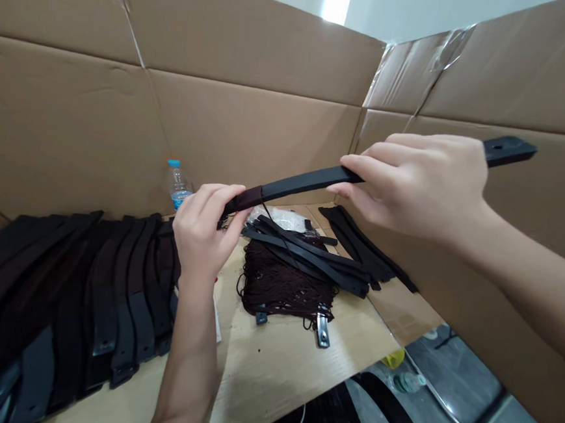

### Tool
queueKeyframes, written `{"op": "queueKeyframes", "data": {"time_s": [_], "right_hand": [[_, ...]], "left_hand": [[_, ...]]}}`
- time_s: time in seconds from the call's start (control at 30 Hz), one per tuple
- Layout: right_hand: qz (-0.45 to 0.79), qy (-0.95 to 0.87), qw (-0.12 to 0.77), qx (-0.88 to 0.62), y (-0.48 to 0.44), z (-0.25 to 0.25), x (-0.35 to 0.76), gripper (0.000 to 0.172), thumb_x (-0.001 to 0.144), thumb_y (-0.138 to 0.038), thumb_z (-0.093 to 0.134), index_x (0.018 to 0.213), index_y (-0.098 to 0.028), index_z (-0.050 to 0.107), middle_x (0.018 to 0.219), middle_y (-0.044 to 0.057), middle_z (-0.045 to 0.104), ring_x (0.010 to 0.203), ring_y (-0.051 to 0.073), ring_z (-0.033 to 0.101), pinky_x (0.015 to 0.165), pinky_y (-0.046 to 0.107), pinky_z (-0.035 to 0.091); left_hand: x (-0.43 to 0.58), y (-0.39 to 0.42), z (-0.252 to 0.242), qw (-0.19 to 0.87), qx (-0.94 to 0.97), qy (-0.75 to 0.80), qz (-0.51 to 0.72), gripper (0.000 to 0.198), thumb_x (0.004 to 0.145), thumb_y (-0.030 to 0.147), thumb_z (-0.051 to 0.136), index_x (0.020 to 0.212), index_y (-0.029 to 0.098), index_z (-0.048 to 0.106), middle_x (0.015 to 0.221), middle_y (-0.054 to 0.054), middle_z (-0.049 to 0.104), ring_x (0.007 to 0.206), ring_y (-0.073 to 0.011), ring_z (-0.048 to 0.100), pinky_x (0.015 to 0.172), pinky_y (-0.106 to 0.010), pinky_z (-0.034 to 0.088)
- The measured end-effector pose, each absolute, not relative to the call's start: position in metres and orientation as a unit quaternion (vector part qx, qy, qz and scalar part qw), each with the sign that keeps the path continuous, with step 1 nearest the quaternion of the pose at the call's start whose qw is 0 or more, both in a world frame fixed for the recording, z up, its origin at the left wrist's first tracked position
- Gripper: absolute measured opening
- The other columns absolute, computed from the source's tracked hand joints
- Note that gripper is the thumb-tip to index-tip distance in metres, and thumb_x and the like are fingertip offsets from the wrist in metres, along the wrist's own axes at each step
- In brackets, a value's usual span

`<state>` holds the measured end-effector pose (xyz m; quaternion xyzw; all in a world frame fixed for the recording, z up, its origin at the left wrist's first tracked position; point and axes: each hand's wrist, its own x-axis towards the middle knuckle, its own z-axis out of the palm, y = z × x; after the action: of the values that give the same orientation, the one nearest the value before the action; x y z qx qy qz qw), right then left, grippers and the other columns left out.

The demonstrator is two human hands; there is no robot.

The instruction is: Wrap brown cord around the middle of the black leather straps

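A long black strip [309,182] is held up over the table, rising to the right. My left hand [207,231] pinches its lower end beside a dark brown wrapped section [250,198]. From that section a thin dark cord hangs down toward a brown cord bundle [281,280]. My right hand [419,183] grips the strip near its upper end, and a tip with a hole sticks out past the fist. Several loose black strips [318,257] lie across the bundle. A metal piece [323,329] lies at the bundle's front edge.
Many dark curved strips [103,308] are stacked at the left of the wooden table [269,380]. A water bottle [179,187] stands behind them. More black strips [362,247] lie at the back right. Cardboard walls [250,121] enclose the back and right.
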<state>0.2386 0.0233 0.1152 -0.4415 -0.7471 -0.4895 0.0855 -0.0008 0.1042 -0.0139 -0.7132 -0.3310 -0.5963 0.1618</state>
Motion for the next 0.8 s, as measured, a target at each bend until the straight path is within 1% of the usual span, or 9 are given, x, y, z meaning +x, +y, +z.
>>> {"op": "queueKeyframes", "data": {"time_s": [0.1, 0.17, 0.3, 0.4, 0.5, 0.57, 0.63, 0.73, 0.8], "right_hand": [[-0.474, -0.745, 0.071, -0.464, 0.021, 0.114, 0.238, 0.051, 0.096, -0.054, 0.038, 0.074, -0.02, 0.069, 0.062, 0.007, 0.064, 0.061, 0.021, 0.056, 0.048, 0.033, 0.021], [-0.46, -0.75, 0.09, -0.466, 0.021, 0.113, 0.241, 0.052, 0.094, -0.055, 0.041, 0.07, -0.019, 0.068, 0.06, 0.007, 0.063, 0.06, 0.021, 0.057, 0.049, 0.032, 0.021], [-0.414, -0.767, 0.136, -0.471, 0.023, 0.117, 0.248, 0.058, 0.092, -0.062, 0.044, 0.059, -0.018, 0.064, 0.051, 0.007, 0.055, 0.069, 0.024, 0.062, 0.055, 0.032, 0.031], [-0.368, -0.779, 0.129, -0.491, 0.027, 0.125, 0.252, 0.061, 0.088, -0.066, 0.048, 0.054, -0.018, 0.063, 0.051, 0.007, 0.054, 0.079, 0.028, 0.065, 0.061, 0.034, 0.037], [-0.328, -0.79, 0.092, -0.509, 0.034, 0.137, 0.256, 0.054, 0.085, -0.065, 0.055, 0.061, -0.019, 0.069, 0.057, 0.006, 0.06, 0.082, 0.028, 0.066, 0.065, 0.035, 0.041], [-0.31, -0.801, 0.061, -0.508, 0.04, 0.147, 0.26, 0.05, 0.084, -0.065, 0.057, 0.066, -0.021, 0.072, 0.058, 0.005, 0.062, 0.078, 0.027, 0.066, 0.064, 0.034, 0.041], [-0.301, -0.817, 0.038, -0.49, 0.045, 0.156, 0.264, 0.05, 0.085, -0.065, 0.057, 0.068, -0.021, 0.074, 0.057, 0.004, 0.063, 0.073, 0.024, 0.066, 0.064, 0.034, 0.041], [-0.324, -0.836, 0.007, -0.442, 0.045, 0.166, 0.261, 0.053, 0.088, -0.066, 0.051, 0.072, -0.021, 0.073, 0.06, 0.003, 0.065, 0.073, 0.021, 0.065, 0.065, 0.034, 0.041], [-0.36, -0.835, -0.006, -0.416, 0.039, 0.167, 0.253, 0.053, 0.09, -0.067, 0.047, 0.081, -0.021, 0.072, 0.069, 0.002, 0.068, 0.078, 0.021, 0.065, 0.067, 0.035, 0.04]], "left_hand": [[-0.004, 0.103, -0.013, 0.188, -0.717, -0.331, -0.584, 0.019, 0.086, 0.022, 0.064, 0.104, 0.026, 0.065, 0.093, -0.003, 0.071, 0.086, -0.0216, 0.066, 0.08, -0.036, 0.048], [-0.005, 0.102, -0.012, 0.196, -0.718, -0.33, -0.581, 0.019, 0.086, 0.023, 0.065, 0.105, 0.027, 0.065, 0.089, -0.002, 0.071, 0.083, -0.0212, 0.066, 0.08, -0.036, 0.047], [0.0, 0.1, -0.011, 0.204, -0.725, -0.307, -0.582, 0.027, 0.084, 0.022, 0.067, 0.11, 0.028, 0.064, 0.093, -0.002, 0.072, 0.084, -0.0217, 0.065, 0.089, -0.04, 0.043], [0.004, 0.104, -0.012, 0.213, -0.727, -0.302, -0.578, 0.028, 0.083, 0.022, 0.068, 0.11, 0.028, 0.065, 0.095, -0.003, 0.072, 0.086, -0.0219, 0.065, 0.086, -0.04, 0.042], [0.006, 0.11, -0.015, 0.245, -0.716, -0.278, -0.592, 0.023, 0.084, 0.022, 0.068, 0.107, 0.026, 0.068, 0.09, -0.004, 0.07, 0.08, -0.0194, 0.063, 0.077, -0.035, 0.043], [0.006, 0.113, -0.017, 0.272, -0.708, -0.257, -0.599, 0.023, 0.084, 0.023, 0.07, 0.107, 0.024, 0.07, 0.084, -0.004, 0.069, 0.075, -0.0181, 0.062, 0.071, -0.033, 0.042], [0.006, 0.115, -0.018, 0.29, -0.707, -0.244, -0.597, 0.025, 0.084, 0.024, 0.071, 0.108, 0.023, 0.07, 0.081, -0.004, 0.069, 0.072, -0.0178, 0.061, 0.067, -0.031, 0.041], [0.008, 0.116, -0.02, 0.284, -0.716, -0.243, -0.59, 0.028, 0.084, 0.026, 0.07, 0.111, 0.02, 0.07, 0.081, -0.005, 0.069, 0.069, -0.0172, 0.06, 0.062, -0.03, 0.041], [0.011, 0.115, -0.022, 0.255, -0.727, -0.242, -0.59, 0.031, 0.085, 0.027, 0.07, 0.114, 0.018, 0.069, 0.082, -0.006, 0.07, 0.069, -0.0168, 0.06, 0.062, -0.029, 0.043]]}}
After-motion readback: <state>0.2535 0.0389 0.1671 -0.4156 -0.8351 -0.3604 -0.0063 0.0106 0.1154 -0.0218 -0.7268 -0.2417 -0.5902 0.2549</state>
